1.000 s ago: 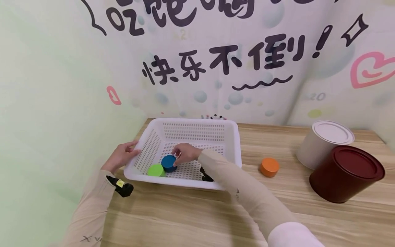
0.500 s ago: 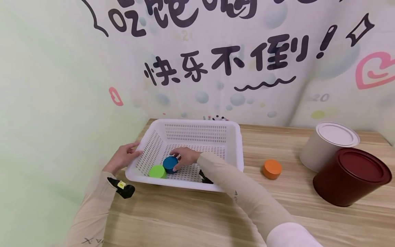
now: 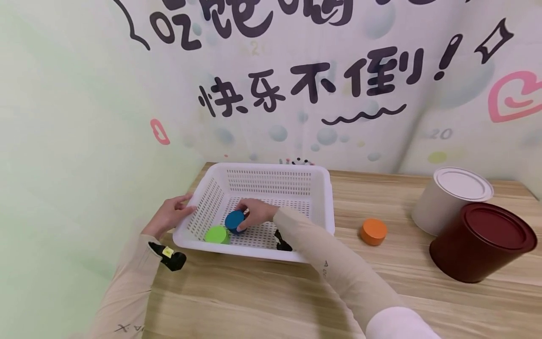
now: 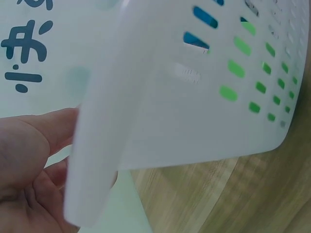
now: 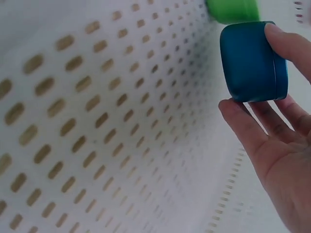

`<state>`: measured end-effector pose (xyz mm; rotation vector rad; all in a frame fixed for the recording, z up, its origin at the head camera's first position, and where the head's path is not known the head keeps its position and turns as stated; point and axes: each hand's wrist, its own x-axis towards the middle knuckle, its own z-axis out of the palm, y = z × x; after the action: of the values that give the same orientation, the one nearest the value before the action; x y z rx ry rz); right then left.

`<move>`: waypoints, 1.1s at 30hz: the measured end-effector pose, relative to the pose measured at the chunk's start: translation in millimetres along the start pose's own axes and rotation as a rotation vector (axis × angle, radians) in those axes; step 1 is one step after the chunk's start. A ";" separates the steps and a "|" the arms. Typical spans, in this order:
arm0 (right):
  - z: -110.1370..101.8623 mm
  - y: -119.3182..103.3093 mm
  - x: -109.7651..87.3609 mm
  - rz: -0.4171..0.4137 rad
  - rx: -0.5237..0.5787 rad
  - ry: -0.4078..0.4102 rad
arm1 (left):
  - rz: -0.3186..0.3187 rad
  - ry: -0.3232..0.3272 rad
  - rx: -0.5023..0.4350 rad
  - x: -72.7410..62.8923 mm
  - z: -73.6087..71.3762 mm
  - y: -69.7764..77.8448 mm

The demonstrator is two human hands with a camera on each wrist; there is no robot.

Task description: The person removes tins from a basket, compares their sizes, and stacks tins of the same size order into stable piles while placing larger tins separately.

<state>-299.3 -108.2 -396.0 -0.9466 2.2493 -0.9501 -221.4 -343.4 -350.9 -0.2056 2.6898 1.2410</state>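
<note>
My left hand [image 3: 169,214] grips the left rim of a white perforated plastic basket [image 3: 277,254]; in the left wrist view the thumb and fingers lie on either side of that rim [image 4: 99,126]. Inside the basket, my right hand [image 3: 258,213] pinches a small round blue tin [image 3: 234,221] between thumb and fingers. The right wrist view shows the blue tin [image 5: 250,63] just off the basket floor, thumb on one side and fingertips on the other. A light green tin [image 3: 217,235] sits beside it, near the front left corner.
An orange tin [image 3: 373,231] lies on the wooden table [image 3: 237,296] right of the basket. Farther right stand a white can [image 3: 449,197] and a dark red can [image 3: 482,245], close together. A printed cloth [image 3: 271,103] hangs behind the table.
My right hand has taken hold of the blue tin and raised it slightly. The left hand stays on the basket rim. The whole head view has shifted a little.
</note>
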 end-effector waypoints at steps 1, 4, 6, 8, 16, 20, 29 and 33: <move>-2.9 -0.1 -1.2 -0.009 0.020 0.009 | 0.000 -0.001 -0.001 0.7 0.5 0.5; -13.0 -3.1 -7.2 -0.027 0.113 0.053 | 0.016 -0.004 -0.005 2.5 1.6 2.3; -20.2 -4.7 -11.6 -0.043 0.167 0.081 | 0.025 -0.007 -0.008 3.5 2.0 3.2; -26.6 -5.9 -16.3 -0.055 0.204 0.093 | 0.036 -0.010 -0.007 3.7 1.9 3.6; -50.8 -12.3 -42.9 -0.068 0.190 0.105 | 0.055 -0.008 -0.002 0.7 -3.7 -0.7; -62.6 -11.1 -63.1 -0.063 0.168 0.146 | 0.055 -0.012 0.001 -2.5 -6.8 -1.6; -91.0 4.3 -124.1 -0.102 0.176 0.251 | 0.027 -0.025 0.016 -6.0 -3.1 2.5; -105.9 8.4 -156.0 -0.092 0.174 0.317 | 0.035 -0.027 0.017 -5.7 -0.8 3.3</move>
<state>-276.8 57.1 -308.0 -0.8781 2.3430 -1.3978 -216.5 -341.5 -346.7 -0.1387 2.6911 1.2212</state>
